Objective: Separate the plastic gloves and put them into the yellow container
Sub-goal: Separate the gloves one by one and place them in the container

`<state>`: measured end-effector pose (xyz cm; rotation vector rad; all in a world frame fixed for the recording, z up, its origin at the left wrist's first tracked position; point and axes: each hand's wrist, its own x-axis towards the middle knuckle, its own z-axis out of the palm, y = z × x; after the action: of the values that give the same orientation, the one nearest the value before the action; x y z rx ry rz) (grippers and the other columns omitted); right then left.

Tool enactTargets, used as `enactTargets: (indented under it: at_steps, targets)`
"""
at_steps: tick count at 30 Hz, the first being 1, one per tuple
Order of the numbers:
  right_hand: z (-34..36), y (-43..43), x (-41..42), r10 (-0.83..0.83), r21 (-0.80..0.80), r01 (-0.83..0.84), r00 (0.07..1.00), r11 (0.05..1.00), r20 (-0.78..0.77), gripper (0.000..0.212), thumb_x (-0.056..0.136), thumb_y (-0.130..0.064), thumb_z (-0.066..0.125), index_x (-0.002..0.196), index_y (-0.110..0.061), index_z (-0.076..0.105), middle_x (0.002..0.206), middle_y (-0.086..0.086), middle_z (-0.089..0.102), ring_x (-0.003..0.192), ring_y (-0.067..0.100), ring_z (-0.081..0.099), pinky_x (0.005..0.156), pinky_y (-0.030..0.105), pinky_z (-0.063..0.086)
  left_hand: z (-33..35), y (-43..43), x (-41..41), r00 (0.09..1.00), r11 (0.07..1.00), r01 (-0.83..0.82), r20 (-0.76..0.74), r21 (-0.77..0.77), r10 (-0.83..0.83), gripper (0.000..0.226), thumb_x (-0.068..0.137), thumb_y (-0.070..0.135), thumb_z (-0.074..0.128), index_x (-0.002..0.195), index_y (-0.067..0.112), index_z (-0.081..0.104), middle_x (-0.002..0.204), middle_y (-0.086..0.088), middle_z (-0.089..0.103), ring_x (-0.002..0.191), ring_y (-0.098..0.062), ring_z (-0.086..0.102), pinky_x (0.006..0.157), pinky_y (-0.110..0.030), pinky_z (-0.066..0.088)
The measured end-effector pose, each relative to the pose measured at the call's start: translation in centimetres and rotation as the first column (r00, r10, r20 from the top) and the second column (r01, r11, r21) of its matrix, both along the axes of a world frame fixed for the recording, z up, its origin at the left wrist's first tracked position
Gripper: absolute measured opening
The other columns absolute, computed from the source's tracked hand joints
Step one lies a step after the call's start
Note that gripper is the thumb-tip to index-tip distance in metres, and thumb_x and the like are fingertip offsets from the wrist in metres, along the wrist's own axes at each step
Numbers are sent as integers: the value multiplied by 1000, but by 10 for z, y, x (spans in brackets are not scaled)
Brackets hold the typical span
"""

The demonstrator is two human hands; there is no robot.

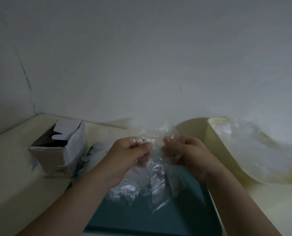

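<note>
Hands meet above the pale table (10,167), both pinching one bunch of clear plastic gloves (156,184). The left hand (133,150) has its fingers curled tight on the crumpled upper edge. The right hand (184,150), just beside it at three o'clock, pinches the same edge between thumb and fingers. The gloves hang from the two grips toward six o'clock, over a teal tray (141,218). The yellow container (218,150) stands at two o'clock from the hands, near the right hand but apart from it, with more clear plastic (254,143) lying in it. An open cardboard box (56,155) sits at nine o'clock, its flap raised.
</note>
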<state>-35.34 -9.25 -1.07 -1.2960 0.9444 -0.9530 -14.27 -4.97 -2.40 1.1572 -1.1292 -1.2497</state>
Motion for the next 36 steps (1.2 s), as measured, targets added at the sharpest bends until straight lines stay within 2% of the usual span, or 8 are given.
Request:
enactTargets:
  at_steps: [12,16,18,21,24,29,32,36]
  targets:
    - [-3,-2,-3,-227,-130,233,972,964,62,35,102,-16,62,74,7,60,54,14,53,41,15,41,43,25,34,0,-5,8,991,998,-41,126,-52,47,11,98,12,72,93,4,77,78,-14,75,57,-16,60,55,-29,50]
    - [7,4,-5,-81,45,77,991,996,107,35,93,-23,71,110,7,69,89,17,72,66,24,61,60,32,48,1,-3,5,990,998,1,140,-67,8,13,96,12,73,92,0,76,78,-17,75,56,-19,60,53,-29,50]
    - [8,5,-2,-104,33,102,991,994,86,24,93,-20,71,99,3,73,81,16,70,65,23,62,63,33,50,2,1,3,981,995,82,184,-62,-69,15,97,14,73,92,0,75,79,-19,75,54,-21,60,52,-29,48]
    - [2,-1,0,-360,-156,350,932,924,-36,28,102,-20,64,78,-6,67,60,7,56,50,17,50,50,29,42,4,3,4,940,991,114,330,-63,-87,10,98,18,72,93,11,77,76,-13,76,48,-18,55,48,-27,47]
    - [-1,-8,-11,-609,-447,471,756,760,-239,23,103,-25,58,89,-9,68,74,5,68,67,20,65,68,39,55,5,-1,17,871,995,31,491,-91,18,10,100,21,70,95,16,77,72,-8,76,44,-15,57,46,-28,49]
    - [23,-2,-18,-542,-603,179,678,777,-496,21,102,-32,57,91,-18,67,77,-2,66,71,16,64,68,34,50,-3,-11,33,602,944,-92,737,-318,306,11,98,29,70,90,24,77,69,5,72,59,-9,68,62,-41,63]
    - [35,7,-19,-387,-524,-65,597,849,-702,23,101,-27,58,84,-17,68,70,-3,61,63,12,57,60,29,43,-13,-4,6,682,950,161,726,-269,90,3,92,25,78,92,28,79,78,15,73,67,1,68,71,-29,61]
    - [37,14,-18,-379,-510,-127,526,851,-761,33,100,-24,57,67,-21,56,65,-5,56,58,9,52,54,26,39,-32,8,-23,467,833,552,838,-28,-282,21,77,41,85,93,30,76,101,15,65,86,-3,67,77,-24,57]
